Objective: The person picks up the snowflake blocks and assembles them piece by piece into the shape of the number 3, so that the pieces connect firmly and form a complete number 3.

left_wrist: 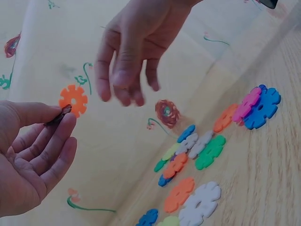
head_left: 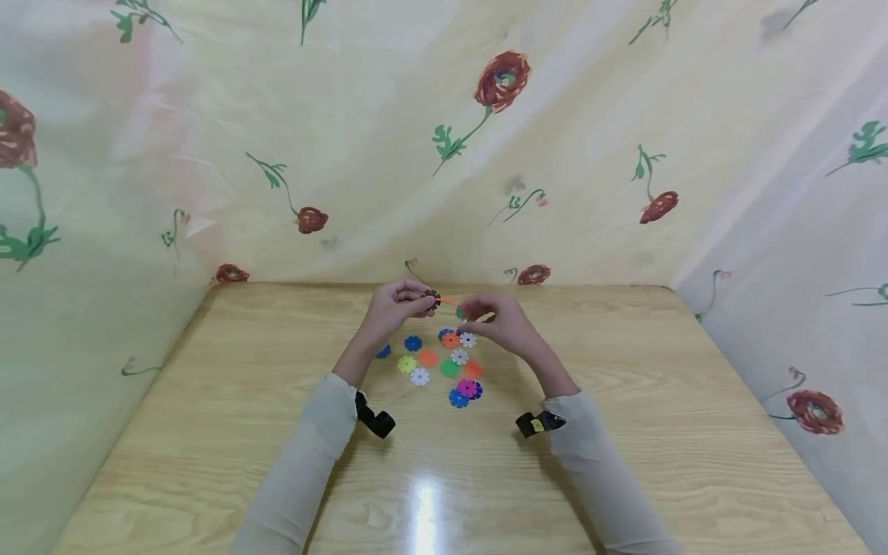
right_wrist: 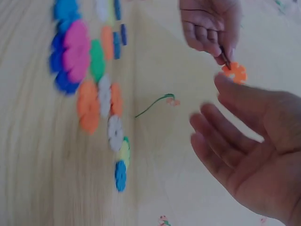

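Between thumb and fingers, my left hand (head_left: 398, 302) pinches a dark brown notched disc (head_left: 433, 299). An orange notched disc (left_wrist: 73, 100) is joined to it at an angle and sticks out toward the right. My right hand (head_left: 501, 320) is just to the right of the joined discs, fingers relaxed and apart, holding nothing; in the right wrist view its palm (right_wrist: 254, 160) shows bare. Below both hands, loose notched discs lie on the table, among them a green disc (head_left: 450, 368), a pink disc (head_left: 468, 388) and a white disc (head_left: 419, 376).
The wooden table (head_left: 277, 462) ends at a flowered cloth (head_left: 388, 154) behind and at both sides. A blue disc (head_left: 413, 343) and a yellow disc (head_left: 407, 364) lie left of the group. Each wrist carries a black camera (head_left: 376, 420).
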{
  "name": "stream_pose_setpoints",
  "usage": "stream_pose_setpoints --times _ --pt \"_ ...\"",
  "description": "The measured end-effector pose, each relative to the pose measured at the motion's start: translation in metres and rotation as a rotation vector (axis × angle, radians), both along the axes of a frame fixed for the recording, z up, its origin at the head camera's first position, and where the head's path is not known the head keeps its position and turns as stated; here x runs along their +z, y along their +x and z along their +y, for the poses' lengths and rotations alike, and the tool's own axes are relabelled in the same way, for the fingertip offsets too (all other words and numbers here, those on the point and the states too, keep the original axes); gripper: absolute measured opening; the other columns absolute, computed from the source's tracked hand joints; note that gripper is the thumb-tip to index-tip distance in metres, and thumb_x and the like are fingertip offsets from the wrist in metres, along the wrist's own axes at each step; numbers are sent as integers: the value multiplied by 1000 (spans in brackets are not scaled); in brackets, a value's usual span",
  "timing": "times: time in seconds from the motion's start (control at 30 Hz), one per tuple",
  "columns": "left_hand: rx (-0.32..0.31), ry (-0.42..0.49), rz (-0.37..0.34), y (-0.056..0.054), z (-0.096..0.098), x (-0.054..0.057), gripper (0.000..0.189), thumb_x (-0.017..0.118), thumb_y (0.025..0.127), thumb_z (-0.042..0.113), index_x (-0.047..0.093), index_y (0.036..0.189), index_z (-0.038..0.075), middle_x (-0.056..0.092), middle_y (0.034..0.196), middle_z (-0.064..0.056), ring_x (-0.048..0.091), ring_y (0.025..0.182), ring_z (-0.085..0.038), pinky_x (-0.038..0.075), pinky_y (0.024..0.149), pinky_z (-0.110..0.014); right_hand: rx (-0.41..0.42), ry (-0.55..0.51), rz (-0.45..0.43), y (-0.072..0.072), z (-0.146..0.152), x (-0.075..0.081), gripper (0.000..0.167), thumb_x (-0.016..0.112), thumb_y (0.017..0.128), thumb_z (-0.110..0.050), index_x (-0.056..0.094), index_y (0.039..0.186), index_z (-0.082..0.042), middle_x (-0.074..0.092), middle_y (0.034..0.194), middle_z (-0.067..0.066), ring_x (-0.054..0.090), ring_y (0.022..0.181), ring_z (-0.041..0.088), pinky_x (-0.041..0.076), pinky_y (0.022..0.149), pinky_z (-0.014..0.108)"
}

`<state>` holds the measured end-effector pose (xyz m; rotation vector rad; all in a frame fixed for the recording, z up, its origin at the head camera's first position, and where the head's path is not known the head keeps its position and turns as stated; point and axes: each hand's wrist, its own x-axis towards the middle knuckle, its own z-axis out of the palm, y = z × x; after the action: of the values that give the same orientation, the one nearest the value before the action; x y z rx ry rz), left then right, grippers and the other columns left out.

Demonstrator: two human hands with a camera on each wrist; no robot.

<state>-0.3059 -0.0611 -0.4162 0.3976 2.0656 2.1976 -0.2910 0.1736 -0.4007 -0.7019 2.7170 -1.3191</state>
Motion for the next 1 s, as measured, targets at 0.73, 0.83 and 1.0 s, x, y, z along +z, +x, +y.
stream_pose_setpoints --times 0.73,0.83,1.0 --pt "15 -9 14 0 -3 0 19 68 98 8 66 113 -3 75 88 2 76 85 -18 59 95 -48 296 396 -98 26 3 -34 18 80 86 -6 75 102 -12 62 91 0 52 84 14 48 73 25" --pt "6 8 9 0 -3 1 20 68 98 8 65 114 -4 75 91 0 76 86 -18 58 95 -49 203 384 -83 21 1 -36 17 82 84 -5 72 94 -13 64 88 -1 55 82 14 50 73 27" --pt "10 40 -18 2 -4 3 21 67 98 8 64 115 -5 76 94 -3 75 82 -11 63 87 -36 72 311 -74 8 2 -35 8 77 88 -3 71 89 -7 67 84 3 59 78 14 51 69 25"
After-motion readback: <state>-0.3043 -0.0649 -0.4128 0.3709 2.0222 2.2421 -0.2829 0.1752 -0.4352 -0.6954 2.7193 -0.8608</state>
